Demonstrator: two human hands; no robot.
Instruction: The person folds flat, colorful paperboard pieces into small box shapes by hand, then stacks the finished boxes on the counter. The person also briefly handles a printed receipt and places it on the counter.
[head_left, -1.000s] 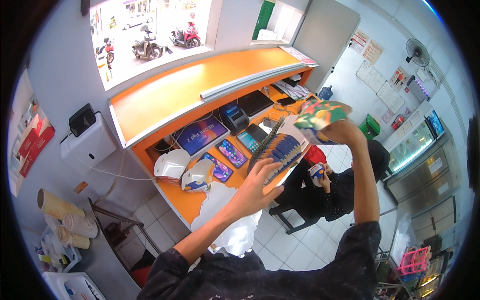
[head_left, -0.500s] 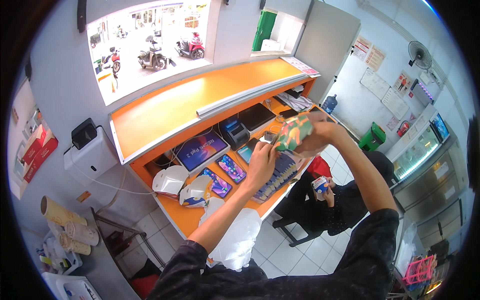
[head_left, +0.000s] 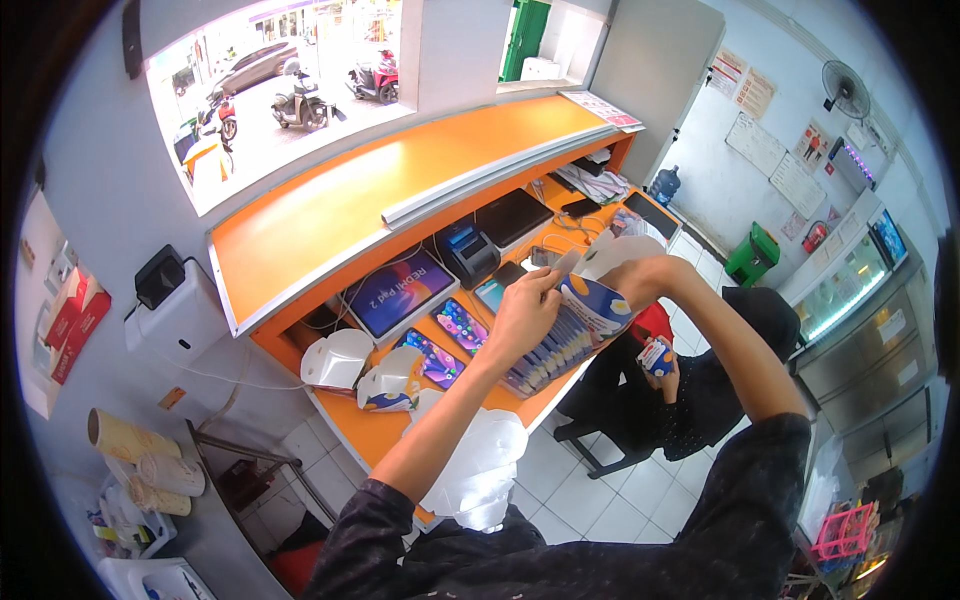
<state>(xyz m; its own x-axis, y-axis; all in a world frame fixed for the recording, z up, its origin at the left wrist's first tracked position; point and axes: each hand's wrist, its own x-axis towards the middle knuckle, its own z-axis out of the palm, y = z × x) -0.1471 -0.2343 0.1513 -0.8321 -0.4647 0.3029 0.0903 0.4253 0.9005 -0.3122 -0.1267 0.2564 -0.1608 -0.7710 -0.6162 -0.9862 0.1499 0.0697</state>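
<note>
Blue-patterned carton (head_left: 597,306) – right of centre in the frame, between both hands. Left hand (head_left: 530,312): thumb and fingers pinched on its edge. Right hand (head_left: 645,280): curled against it, fingertips hidden, grip cannot be told. Just below – stacked cartons (head_left: 550,360); left of centre, phones (head_left: 462,325).

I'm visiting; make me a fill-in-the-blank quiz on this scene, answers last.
The left hand and right hand hold a carton at a counter coloured ____.
The seated person is dressed mainly in ____.
The basket at the lower right is ____.
The bin at the back is ____.
Missing words: orange; black; pink; green.
</note>
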